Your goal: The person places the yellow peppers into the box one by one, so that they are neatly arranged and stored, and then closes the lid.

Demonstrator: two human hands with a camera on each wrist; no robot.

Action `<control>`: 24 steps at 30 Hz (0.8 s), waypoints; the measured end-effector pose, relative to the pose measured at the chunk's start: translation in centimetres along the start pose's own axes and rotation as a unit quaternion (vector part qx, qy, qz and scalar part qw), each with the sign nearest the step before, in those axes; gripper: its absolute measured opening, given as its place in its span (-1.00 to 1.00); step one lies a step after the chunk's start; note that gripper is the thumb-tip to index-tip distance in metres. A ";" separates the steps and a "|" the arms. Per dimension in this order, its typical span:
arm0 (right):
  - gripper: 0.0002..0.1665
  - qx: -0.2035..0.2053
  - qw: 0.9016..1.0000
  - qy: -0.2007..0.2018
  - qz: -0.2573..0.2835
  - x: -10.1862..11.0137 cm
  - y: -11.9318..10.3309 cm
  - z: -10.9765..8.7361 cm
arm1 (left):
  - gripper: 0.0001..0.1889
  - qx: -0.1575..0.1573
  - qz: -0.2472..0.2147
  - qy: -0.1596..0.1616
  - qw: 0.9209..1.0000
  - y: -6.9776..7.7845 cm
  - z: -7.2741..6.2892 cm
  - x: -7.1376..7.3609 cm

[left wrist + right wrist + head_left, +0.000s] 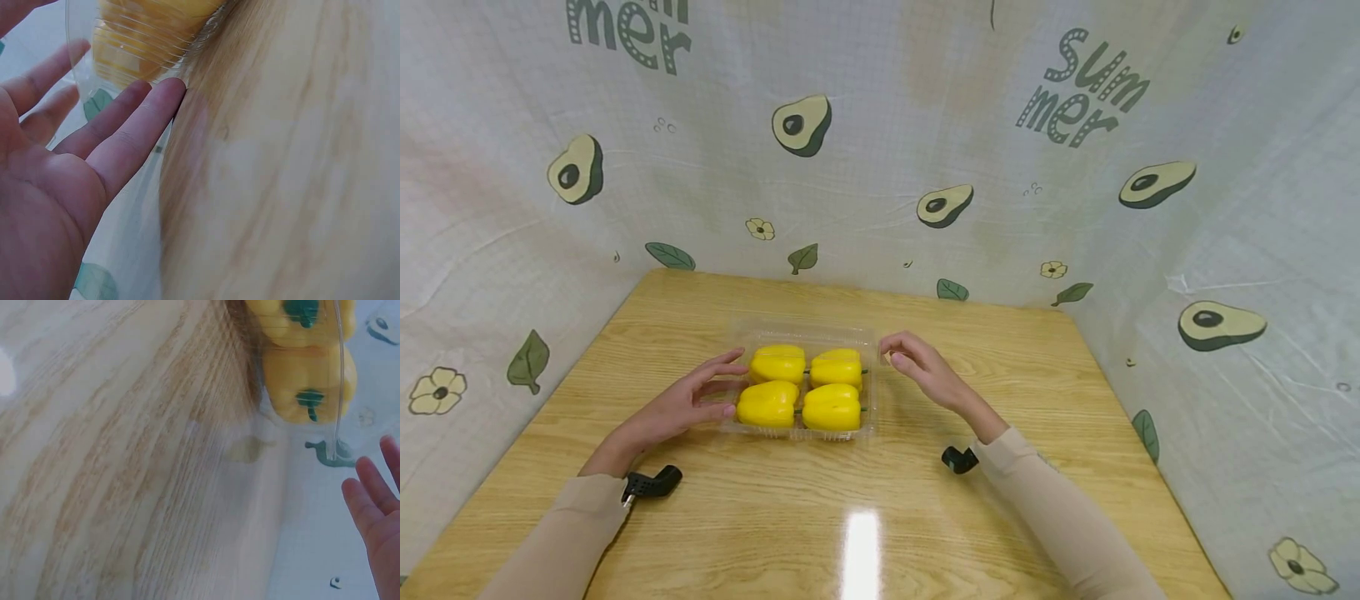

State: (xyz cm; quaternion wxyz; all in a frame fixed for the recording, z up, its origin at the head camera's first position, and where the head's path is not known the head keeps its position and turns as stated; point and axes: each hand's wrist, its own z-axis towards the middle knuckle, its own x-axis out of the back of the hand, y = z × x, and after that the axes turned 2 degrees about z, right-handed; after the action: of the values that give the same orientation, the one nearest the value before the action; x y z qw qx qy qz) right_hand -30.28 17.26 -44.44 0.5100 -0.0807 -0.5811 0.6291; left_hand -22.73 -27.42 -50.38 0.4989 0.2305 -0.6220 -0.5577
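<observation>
A clear plastic container [871,427] sits on the table with several yellow bell peppers [767,405] inside, in two rows, their green stems pointing right. At its left side is my left hand [673,410], fingers extended and spread, the fingertips at the wall. The left wrist view shows the ribbed container wall [134,44] just beyond those fingers, with nothing gripped. My right hand [931,373] is by the back right corner, its fingers loosely bent. In the right wrist view the right hand [382,515] appears apart from the container and holds nothing.
The wooden table [760,525] meets a hanging cloth [865,167] printed with avocados and leaves at the back and both sides. Black wrist mounts [655,482] are worn on both forearms. A bright light reflection lies near the table's front.
</observation>
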 end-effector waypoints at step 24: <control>-0.62 -0.023 0.999 -0.023 -0.022 -1.1 -0.4 -1.4 | -0.41 0.032 0.033 0.015 0.999 0.5 0.0 -0.2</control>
State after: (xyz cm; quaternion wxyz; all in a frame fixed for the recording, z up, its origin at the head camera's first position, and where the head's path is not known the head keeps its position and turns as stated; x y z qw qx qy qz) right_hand -28.59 17.31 -45.11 0.5079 -0.0649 -0.6087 0.6061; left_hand -22.50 -27.13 -50.01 0.5183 0.2339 -0.6393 -0.5176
